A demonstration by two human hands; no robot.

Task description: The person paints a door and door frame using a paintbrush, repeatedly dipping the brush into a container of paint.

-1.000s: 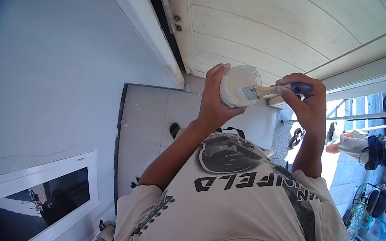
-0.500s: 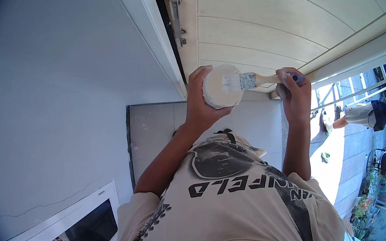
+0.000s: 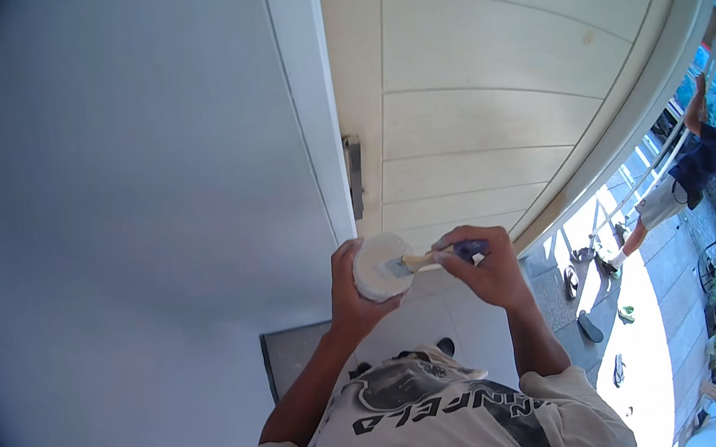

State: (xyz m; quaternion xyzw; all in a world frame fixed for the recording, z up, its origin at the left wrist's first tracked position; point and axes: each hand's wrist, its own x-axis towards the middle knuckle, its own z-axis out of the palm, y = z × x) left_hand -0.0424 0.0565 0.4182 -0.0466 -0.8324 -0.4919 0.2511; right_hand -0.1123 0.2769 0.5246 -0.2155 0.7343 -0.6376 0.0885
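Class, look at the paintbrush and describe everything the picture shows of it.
The paintbrush has a pale, wood-looking handle with a purple end, and a greyish head. It runs across the picture, head to the left, over the open mouth of the whitish tub. The bristles are too blurred to tell how far they dip into the contents. The right hand grips the handle.
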